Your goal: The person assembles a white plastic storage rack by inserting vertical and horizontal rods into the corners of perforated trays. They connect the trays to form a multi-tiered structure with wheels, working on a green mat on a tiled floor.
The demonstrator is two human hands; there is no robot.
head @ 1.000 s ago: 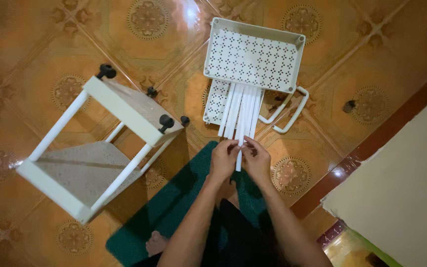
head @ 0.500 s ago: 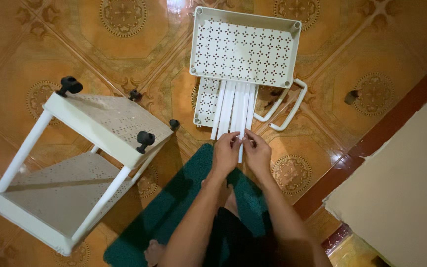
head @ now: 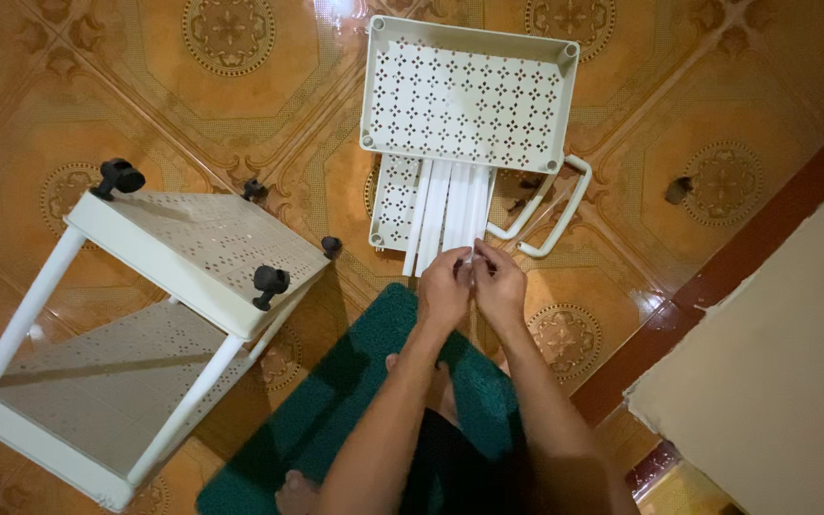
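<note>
– Presently, head view: where do the hands stand?
– Left hand (head: 444,289) and right hand (head: 500,286) pinch closed on the near ends of the white tubes (head: 450,212), which fan toward twelve o'clock, resting on the perforated tray (head: 469,91) for support.
– Elsewhere?
– Wheeled shelf rack (head: 145,315) tipped at nine o'clock, casters exposed.

white plastic tubes (head: 450,205): near ends hidden behind both hands | lower perforated white tray (head: 395,200): mostly covered by upper tray and tubes | white wheeled shelf rack (head: 135,324): corner cut off at left edge
</note>
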